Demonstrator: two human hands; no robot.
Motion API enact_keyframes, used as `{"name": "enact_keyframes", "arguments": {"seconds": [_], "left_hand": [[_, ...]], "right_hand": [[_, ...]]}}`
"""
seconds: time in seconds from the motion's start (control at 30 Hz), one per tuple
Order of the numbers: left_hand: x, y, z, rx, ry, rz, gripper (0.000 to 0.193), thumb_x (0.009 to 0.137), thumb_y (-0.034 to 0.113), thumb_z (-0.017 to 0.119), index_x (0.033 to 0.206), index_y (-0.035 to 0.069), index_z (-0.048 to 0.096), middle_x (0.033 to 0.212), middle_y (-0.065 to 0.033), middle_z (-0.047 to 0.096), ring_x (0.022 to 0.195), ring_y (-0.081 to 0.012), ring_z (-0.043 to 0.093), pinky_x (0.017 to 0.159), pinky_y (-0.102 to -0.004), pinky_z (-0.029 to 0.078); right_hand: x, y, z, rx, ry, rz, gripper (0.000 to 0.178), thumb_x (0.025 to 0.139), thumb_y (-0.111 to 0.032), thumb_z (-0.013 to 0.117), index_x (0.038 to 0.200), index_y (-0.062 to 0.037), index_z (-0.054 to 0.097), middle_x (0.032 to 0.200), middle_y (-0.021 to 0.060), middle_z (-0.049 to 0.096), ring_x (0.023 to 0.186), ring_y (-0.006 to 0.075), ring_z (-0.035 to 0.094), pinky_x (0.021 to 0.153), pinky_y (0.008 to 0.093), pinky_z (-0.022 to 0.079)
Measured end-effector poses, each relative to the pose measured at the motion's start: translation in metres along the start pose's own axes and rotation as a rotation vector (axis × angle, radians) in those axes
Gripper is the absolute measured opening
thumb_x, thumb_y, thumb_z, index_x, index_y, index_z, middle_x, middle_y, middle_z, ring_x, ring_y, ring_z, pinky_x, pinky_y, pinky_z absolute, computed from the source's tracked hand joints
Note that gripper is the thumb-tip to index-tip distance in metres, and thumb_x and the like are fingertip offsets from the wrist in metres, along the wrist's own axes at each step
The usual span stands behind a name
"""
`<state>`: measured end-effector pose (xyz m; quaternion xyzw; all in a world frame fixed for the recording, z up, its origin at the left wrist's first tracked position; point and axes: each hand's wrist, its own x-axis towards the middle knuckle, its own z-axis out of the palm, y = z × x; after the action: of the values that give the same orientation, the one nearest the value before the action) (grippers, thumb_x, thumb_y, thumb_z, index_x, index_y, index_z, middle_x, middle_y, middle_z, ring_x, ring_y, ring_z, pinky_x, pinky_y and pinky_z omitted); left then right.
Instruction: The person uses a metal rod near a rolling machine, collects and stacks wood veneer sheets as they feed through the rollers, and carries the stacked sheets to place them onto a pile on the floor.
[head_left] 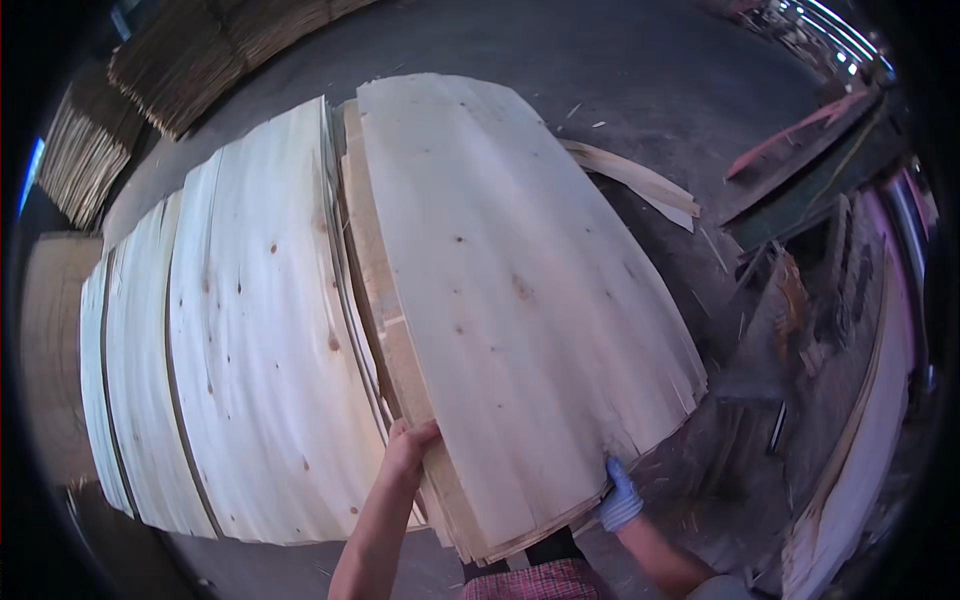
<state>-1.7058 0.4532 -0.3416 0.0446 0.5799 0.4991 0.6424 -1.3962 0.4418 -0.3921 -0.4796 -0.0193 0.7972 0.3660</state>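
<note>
A large pale wood veneer sheet (520,290) with small knots lies on top of a stack in front of me. My left hand (408,447), bare, is closed at the sheet's left edge near its close end. On the near right edge, my right hand (622,500), in a light blue glove, is closed with its thumb over the top and its other fingers hidden beneath. Browner veneer sheets (385,290) show under the left side of the top sheet. Directly left lies another pile of whitish veneer (260,330), with dark gaps between its strips.
Tall veneer stacks (200,60) stand at the far left. Beyond the pile, a curved veneer offcut (640,180) lies on the dark floor (620,60). Machinery with a red edge (800,135) stands at right, with wood scraps (790,300) and a long veneer strip (850,460) nearer.
</note>
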Motion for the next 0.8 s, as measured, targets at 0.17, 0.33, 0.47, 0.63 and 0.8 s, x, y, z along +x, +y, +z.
{"name": "enact_keyframes", "arguments": {"seconds": [0.17,0.33,0.47,0.63,0.8], "left_hand": [[-0.070,0.027,-0.037,0.220,0.181,-0.004,0.030,0.067,0.011,0.055,0.093,-0.005,0.053,0.077,-0.0118,0.058,0.067,-0.0209,0.057,0.061,-0.0303,0.047],[-0.114,-0.020,-0.204,0.430,0.206,-0.249,0.032,0.066,0.008,0.055,0.095,-0.004,0.052,0.081,-0.0117,0.057,0.068,-0.0230,0.057,0.059,-0.0326,0.047],[-0.090,-0.095,-0.278,0.313,0.323,-0.367,0.031,0.065,0.004,0.053,0.096,-0.003,0.052,0.083,-0.0122,0.057,0.070,-0.0241,0.057,0.057,-0.0356,0.046],[-0.069,-0.096,-0.258,0.257,0.337,-0.080,0.044,0.078,0.037,0.043,0.101,0.000,0.050,0.088,-0.0124,0.056,0.078,-0.0231,0.055,0.069,-0.0315,0.045],[-0.037,-0.059,-0.242,0.344,0.430,0.009,0.039,0.077,0.029,0.048,0.100,-0.002,0.049,0.089,-0.0108,0.055,0.078,-0.0208,0.054,0.068,-0.0329,0.043]], "right_hand": [[-0.052,0.107,-0.034,0.230,-0.043,0.253,0.046,0.081,-0.030,0.047,0.120,-0.0105,0.034,0.120,0.0051,0.039,0.109,0.0238,0.038,0.094,0.0409,0.030],[-0.039,0.182,-0.062,-0.726,-0.536,0.448,0.030,0.081,-0.022,0.044,0.108,-0.0092,0.045,0.107,0.0085,0.048,0.097,0.0193,0.046,0.085,0.0332,0.037],[0.032,0.132,-0.134,-1.542,-0.369,-0.313,0.021,0.080,-0.017,0.041,0.084,-0.0043,0.057,0.080,0.0115,0.058,0.072,0.0244,0.055,0.066,0.0333,0.044],[0.131,0.008,-0.256,-1.065,0.710,-0.593,0.037,0.080,-0.034,0.037,0.088,-0.0038,0.057,0.092,0.0161,0.056,0.080,0.0255,0.055,0.066,0.0341,0.044],[0.144,0.036,-0.271,-1.431,0.259,-0.470,0.043,0.083,-0.037,0.037,0.101,-0.0018,0.052,0.100,0.0131,0.055,0.090,0.0253,0.053,0.076,0.0331,0.042]]}}
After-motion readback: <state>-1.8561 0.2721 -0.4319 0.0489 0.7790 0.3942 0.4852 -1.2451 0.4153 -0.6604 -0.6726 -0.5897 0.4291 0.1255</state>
